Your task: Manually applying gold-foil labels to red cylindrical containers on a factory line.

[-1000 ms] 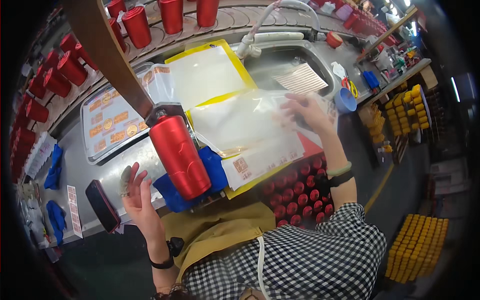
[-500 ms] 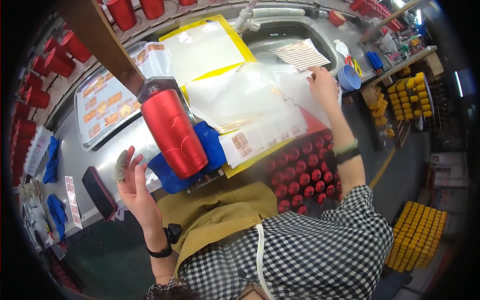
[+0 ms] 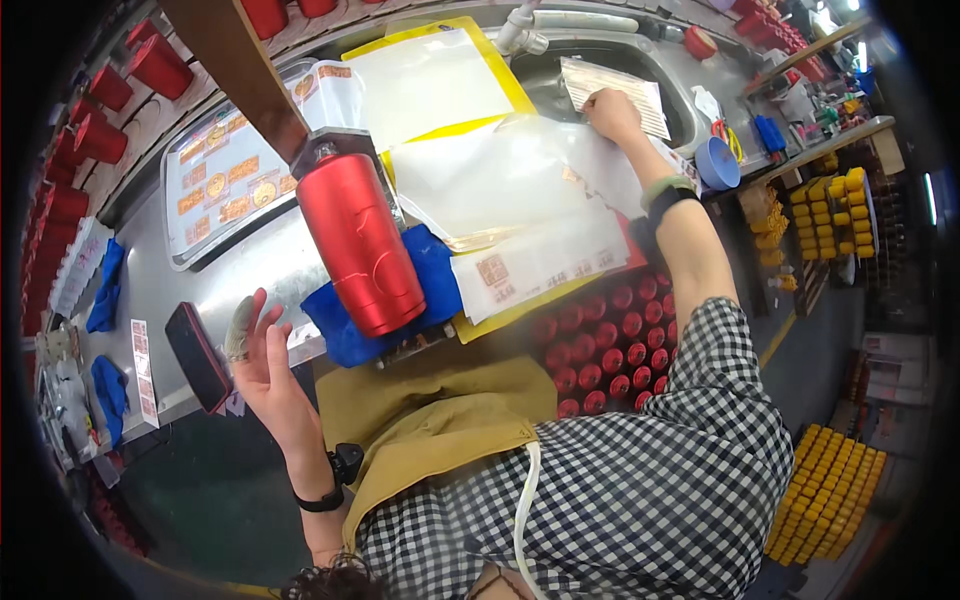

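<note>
A red metal bottle (image 3: pixel 362 245) with raised patterns lies tilted on a dark holder over a blue cloth (image 3: pixel 440 275). My left hand (image 3: pixel 270 365) hovers just left of the bottle and cloth, its fingers apart and holding nothing; a greyish cover wraps one finger. At the sink, my right hand (image 3: pixel 614 116) reaches across with curled fingers and pinches the edge of a striped sheet (image 3: pixel 640 98). Beneath my right forearm, translucent sheets (image 3: pixel 500 185) overlap a white sheet of printed decals (image 3: pixel 540 270).
A tray of orange-gold decals (image 3: pixel 225 185) lies left of the bottle. A yellow-edged board (image 3: pixel 515 85) is behind it. A blue bowl (image 3: pixel 717 163) stands right of the sink (image 3: pixel 685 100). A dark phone (image 3: pixel 197 357) lies near the left edge. Red bottles (image 3: pixel 620 345) stand below the counter.
My right hand has moved left and away from me onto the striped sheet, which has turned and shifted upward. My left hand stays beside the bottle. The whole view has shifted slightly.
</note>
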Demonstrator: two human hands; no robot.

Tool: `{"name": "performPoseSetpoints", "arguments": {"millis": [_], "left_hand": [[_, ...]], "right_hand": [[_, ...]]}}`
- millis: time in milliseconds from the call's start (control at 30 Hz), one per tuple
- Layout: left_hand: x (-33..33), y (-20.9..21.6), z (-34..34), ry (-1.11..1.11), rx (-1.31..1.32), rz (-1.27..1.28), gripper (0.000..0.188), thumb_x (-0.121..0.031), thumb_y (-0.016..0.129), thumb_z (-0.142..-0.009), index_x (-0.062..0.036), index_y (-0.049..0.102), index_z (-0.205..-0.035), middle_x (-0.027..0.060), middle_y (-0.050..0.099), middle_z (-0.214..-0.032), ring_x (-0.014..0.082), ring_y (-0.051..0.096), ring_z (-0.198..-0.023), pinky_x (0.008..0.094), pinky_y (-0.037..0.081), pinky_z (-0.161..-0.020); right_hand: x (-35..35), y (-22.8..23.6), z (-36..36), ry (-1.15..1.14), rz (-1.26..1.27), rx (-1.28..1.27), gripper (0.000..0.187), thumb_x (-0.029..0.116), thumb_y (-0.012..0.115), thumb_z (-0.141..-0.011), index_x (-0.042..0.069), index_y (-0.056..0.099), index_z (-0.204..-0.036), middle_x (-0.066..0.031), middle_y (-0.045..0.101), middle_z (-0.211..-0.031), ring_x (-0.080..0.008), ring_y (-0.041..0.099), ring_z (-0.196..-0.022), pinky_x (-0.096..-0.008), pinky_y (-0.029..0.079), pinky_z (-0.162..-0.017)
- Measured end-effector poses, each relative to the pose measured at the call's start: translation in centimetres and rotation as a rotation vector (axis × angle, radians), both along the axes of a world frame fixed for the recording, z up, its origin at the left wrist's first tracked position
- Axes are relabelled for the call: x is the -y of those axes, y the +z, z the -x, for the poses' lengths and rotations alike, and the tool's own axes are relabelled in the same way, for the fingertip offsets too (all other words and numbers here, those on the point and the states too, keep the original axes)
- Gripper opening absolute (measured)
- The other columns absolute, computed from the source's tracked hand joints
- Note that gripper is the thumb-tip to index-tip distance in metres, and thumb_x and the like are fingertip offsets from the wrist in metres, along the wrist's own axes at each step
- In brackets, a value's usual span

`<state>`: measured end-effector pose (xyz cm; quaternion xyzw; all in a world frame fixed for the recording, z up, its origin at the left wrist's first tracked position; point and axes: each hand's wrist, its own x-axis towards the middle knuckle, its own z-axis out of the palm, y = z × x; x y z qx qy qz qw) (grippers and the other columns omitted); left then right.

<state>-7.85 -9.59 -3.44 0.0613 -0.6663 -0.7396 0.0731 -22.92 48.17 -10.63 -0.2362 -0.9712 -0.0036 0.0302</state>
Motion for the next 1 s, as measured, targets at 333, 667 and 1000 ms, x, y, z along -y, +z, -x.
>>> {"name": "performPoseSetpoints", "arguments": {"millis": [333, 667, 1000], "left_hand": [[-1.6, -0.7, -0.2, -0.086, 0.026, 0.038, 0.039, -0.004, 0.054, -0.104, -0.0021, 0.052, -0.143, 0.0129, 0.06, -0.14, 0.0205, 0.059, -0.124, 0.0336, 0.049, -0.102], [-5.7, 0.4, 0.1, -0.318, -0.387, 0.692, 0.119, -0.017, 0.097, -0.064, -0.0007, 0.027, -0.159, 0.0229, 0.032, -0.163, 0.0329, 0.041, -0.145, 0.042, 0.038, -0.116], [-5.2, -1.5, 0.8, -0.427, -0.164, 0.539, 0.107, -0.01, 0.088, -0.074, 0.0059, 0.023, -0.158, 0.0279, 0.05, -0.148, 0.0415, 0.059, -0.124, 0.0415, 0.049, -0.101]], "right_hand": [[16.7, 8.8, -8.5, 0.451, 0.481, -0.22, 0.02, 0.016, 0.076, -0.086, 0.008, 0.075, -0.104, -0.011, 0.073, -0.092, -0.029, 0.068, -0.081, -0.0385, 0.054, -0.076], [19.4, 11.4, -9.4, 0.515, 0.597, -0.118, 0.018, 0.014, 0.075, -0.087, 0.002, 0.074, -0.101, -0.0129, 0.073, -0.09, -0.0251, 0.066, -0.075, -0.0365, 0.053, -0.073], [23.1, 9.6, -9.9, 0.461, 0.646, 0.165, 0.024, 0.027, 0.075, -0.087, 0.003, 0.075, -0.091, -0.0158, 0.075, -0.086, -0.0337, 0.072, -0.084, -0.0429, 0.056, -0.077]]}}
